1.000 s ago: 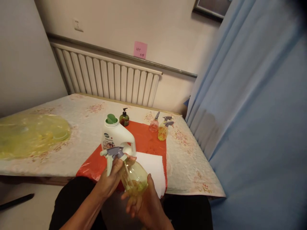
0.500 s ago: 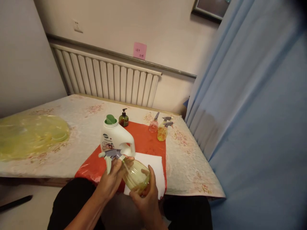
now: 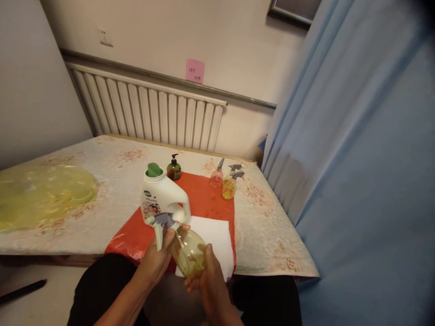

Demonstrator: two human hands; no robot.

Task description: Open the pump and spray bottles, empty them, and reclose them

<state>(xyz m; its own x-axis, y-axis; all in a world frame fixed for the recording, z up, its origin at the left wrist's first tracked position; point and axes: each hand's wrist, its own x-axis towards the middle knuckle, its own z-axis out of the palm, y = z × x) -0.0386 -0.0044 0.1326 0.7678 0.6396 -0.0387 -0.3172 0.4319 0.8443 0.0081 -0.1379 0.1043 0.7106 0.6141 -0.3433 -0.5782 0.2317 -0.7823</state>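
Two hands grip yellow-green spray bottle (image 3: 187,251), tilted above table (image 3: 272,235) near edge | left hand (image 3: 157,261): fingers wrapped round neck under grey trigger (image 3: 163,220) | right hand (image 3: 208,283): fingers curled beneath body | white jug (image 3: 162,199) directly behind; white cloth (image 3: 217,233) beside; three small bottles (image 3: 229,186) well beyond.
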